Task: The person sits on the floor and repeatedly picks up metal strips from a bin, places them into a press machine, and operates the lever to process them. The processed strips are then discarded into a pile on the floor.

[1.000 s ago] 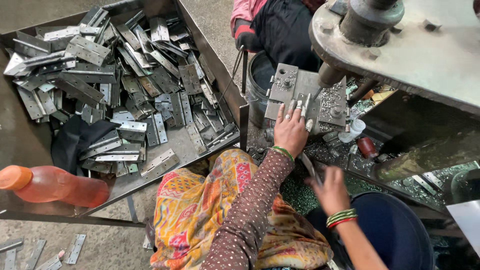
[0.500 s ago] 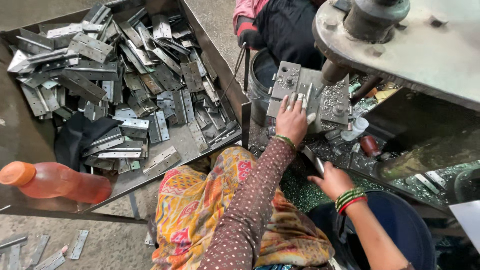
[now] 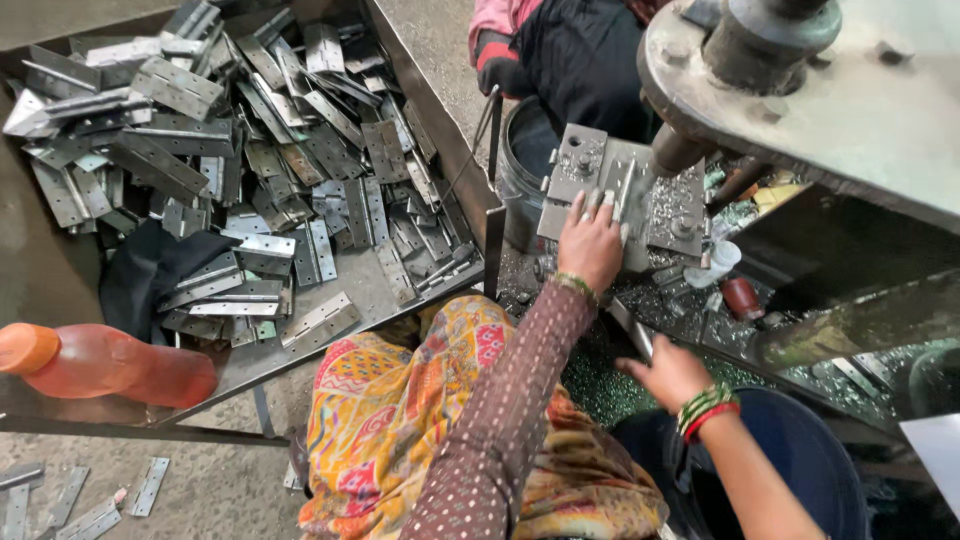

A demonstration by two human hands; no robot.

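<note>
My left hand, in a brown dotted sleeve, reaches onto the grey die block of a press. Its fingertips pinch a small steel hinge piece lying on the block under the ram. My right hand, with red and green bangles at the wrist, hovers lower right and grips a flat steel hinge by one end. A colourful cloth covers my lap below both arms.
A metal tray on the left holds several loose hinges and a dark cloth. An orange bottle lies on its front edge. Another person in dark clothes sits beyond the press. A blue bucket stands at lower right.
My left hand has slid a little farther up onto the die block. My right hand has shifted slightly right with its hinge.
</note>
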